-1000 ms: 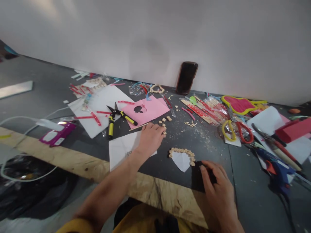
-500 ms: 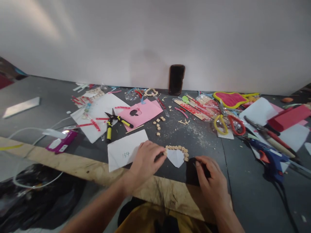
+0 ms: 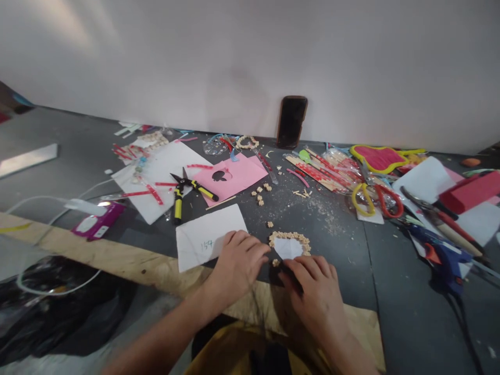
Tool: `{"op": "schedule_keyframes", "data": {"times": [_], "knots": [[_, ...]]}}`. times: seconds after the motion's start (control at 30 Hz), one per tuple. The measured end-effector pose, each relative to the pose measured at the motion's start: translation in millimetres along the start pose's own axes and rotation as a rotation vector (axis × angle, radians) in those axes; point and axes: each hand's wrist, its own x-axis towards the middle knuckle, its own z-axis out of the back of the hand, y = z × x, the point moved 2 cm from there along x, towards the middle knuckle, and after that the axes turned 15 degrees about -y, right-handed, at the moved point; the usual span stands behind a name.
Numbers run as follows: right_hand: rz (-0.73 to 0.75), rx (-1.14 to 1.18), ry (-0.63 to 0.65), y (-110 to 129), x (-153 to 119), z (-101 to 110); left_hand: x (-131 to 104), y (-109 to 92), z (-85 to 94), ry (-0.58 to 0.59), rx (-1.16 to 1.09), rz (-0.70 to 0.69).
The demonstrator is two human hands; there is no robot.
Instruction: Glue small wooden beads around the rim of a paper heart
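A white paper heart [image 3: 288, 249] lies before me, edged along its top and sides with small beige flower-shaped pieces [image 3: 289, 236]. My right hand [image 3: 315, 286] rests over its lower part, hiding the tip, with the thumb apart from the fingers. My left hand [image 3: 242, 263] is just left of the heart, fingers loosely bent and partly over a white paper slip [image 3: 199, 233] with writing. Nothing shows in either hand. A loose beige piece [image 3: 275, 263] lies between my hands, and another piece [image 3: 270, 224] sits above the heart.
Several loose pieces [image 3: 260, 197] lie farther back. Yellow-black pliers [image 3: 178, 204] and pink paper [image 3: 238, 179] are at left. Scissors [image 3: 364, 200], a blue glue gun [image 3: 439, 250] and long-handled pliers [image 3: 437, 221] are at right. A phone [image 3: 291, 121] leans on the wall.
My right hand has moved left onto the heart's lower part. My left hand has drawn slightly back from the border. Loose pieces now show above and beside the heart.
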Motion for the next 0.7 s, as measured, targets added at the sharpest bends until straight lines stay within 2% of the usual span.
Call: {"op": "schedule_keyframes", "data": {"times": [0.13,0.27,0.43,0.7], "knots": [[-0.003,-0.072,0.006,9,4,-8,23,7,11.1,0.053,0.059,-0.001],[-0.008,-0.109,0.013,13,9,-12,39,13,7.1,0.024,0.025,0.031],[-0.013,-0.124,-0.029,11,17,-11,41,24,-4.9,0.007,0.023,0.104],[0.009,-0.135,-0.027,8,26,-18,38,29,-13.5,-0.022,0.115,0.027]]}}
